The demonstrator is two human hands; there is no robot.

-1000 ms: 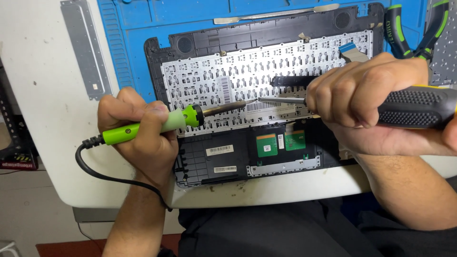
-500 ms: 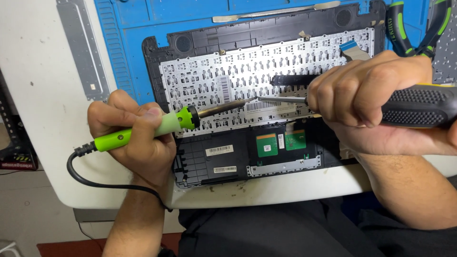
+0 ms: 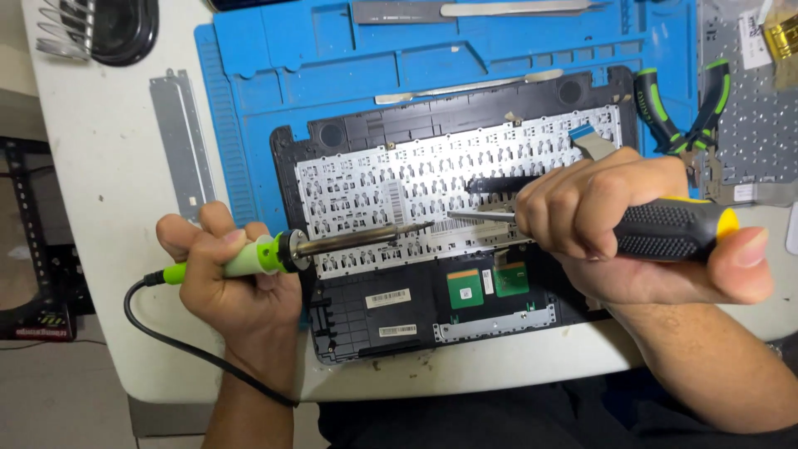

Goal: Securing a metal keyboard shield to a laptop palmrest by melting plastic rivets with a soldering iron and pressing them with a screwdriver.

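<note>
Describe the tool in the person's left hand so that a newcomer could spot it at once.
Start at the blue work mat with the opened laptop base on it. At its left edge, the left hand grips a soldering iron. Its green handle, trailing black cord and long metal tip distinguish it from the black-and-yellow screwdriver.

Green soldering iron [image 3: 249, 258], blue mat [image 3: 332, 50], black-yellow screwdriver [image 3: 673, 229].

We see a green-handled soldering iron [image 3: 274, 254] lying nearly level with its metal tip on the white underside of a keyboard [image 3: 416, 187], a black-and-yellow-handled screwdriver [image 3: 665, 231] whose blade meets that tip from the right, and the opened black laptop shell [image 3: 399, 316] beneath.
</note>
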